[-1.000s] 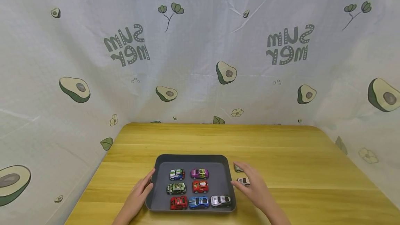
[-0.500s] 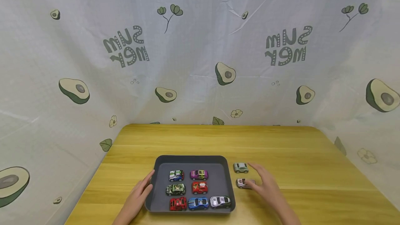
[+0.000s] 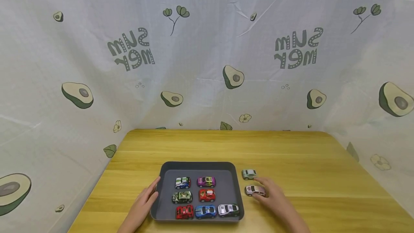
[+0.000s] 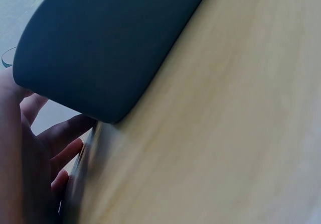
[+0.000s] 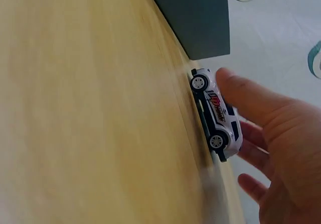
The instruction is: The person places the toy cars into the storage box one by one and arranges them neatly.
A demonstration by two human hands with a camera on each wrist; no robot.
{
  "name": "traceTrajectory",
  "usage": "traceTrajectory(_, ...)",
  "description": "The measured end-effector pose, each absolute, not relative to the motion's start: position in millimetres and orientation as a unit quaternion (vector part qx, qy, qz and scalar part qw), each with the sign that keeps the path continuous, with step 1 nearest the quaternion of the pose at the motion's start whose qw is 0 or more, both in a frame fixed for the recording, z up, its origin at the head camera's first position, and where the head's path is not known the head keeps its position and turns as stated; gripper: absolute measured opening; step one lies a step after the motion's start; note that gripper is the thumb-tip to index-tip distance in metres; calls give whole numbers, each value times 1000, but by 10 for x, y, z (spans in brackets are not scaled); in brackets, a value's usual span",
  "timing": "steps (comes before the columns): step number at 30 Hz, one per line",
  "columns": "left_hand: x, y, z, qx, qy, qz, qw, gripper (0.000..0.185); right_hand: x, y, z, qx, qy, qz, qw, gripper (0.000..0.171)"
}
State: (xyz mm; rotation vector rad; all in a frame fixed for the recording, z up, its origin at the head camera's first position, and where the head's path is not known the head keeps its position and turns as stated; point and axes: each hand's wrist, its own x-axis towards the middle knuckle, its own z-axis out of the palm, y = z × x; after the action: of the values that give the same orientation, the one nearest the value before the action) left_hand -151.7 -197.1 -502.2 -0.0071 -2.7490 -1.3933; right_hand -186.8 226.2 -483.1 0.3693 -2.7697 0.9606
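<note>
From the head camera, a dark tray sits on the wooden table with seven toy cars in rows inside it. The left hand lies flat along the tray's left rim, fingers straight and together. The right hand reaches a white toy car just right of the tray; a pale green car stands close behind it.

The left wrist camera shows only the tray's outer wall and relaxed fingers beside its corner; no cars are visible.

The right wrist camera shows what the head view hides: the thumb touches the white car and the other fingers curl behind it, wheels on the table.
</note>
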Motion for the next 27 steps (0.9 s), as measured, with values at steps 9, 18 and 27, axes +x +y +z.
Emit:
traceTrajectory(9, -1518, -1969, -5007, -3, -890, -456, 26, 45, -1868, 2246, -4906, 114, -940, 314, 61, 43)
traceTrajectory(18, -1514, -1969, -4991, -5, -888, -459, 27, 45, -1878, 2249, -4884, 92, -944, 313, 45, 33)
traceTrajectory(27, -1513, -1970, -4995, -6, -887, -461, 28, 45, -1890, 2249, -4843, 88, -944, 310, 74, 32)
